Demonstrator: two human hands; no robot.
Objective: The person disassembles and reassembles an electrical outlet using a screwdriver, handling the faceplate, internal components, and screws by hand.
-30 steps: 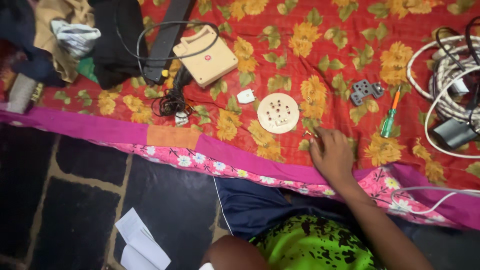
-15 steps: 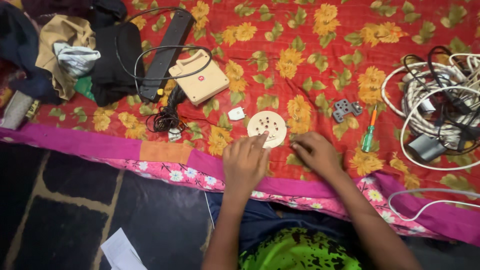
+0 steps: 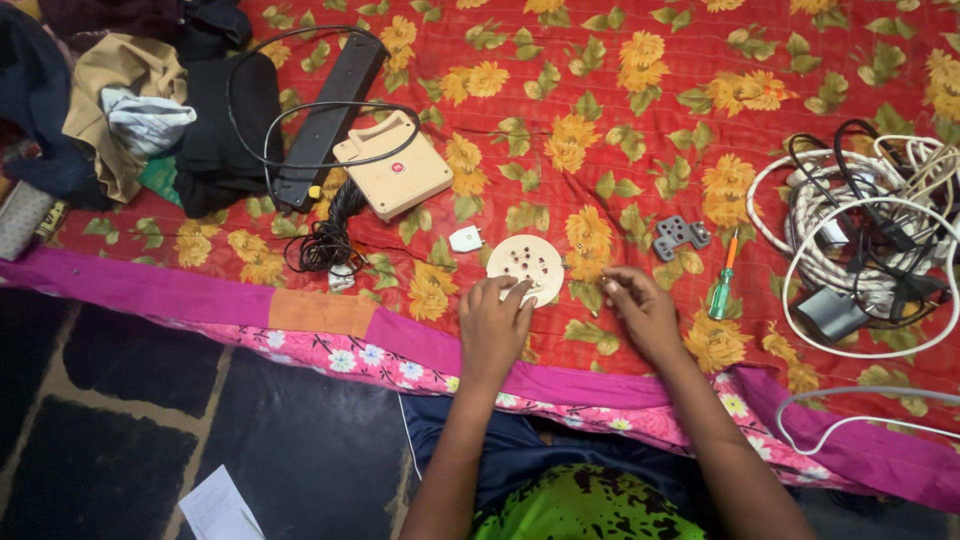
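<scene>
Red floral quilt spread wide, and near its front edge sits the round plate, flat, no long axis to speak of. Left hand is the nearer one: fingertips rest on the plate's near rim, fingers loosely spread, not clamping it. Right hand lies just right of the plate, fingers pinched narrow; whether on something tiny I cannot tell. Further right of the plate, the grey bracket, then the green screwdriver, pointing away. White plug just left.
</scene>
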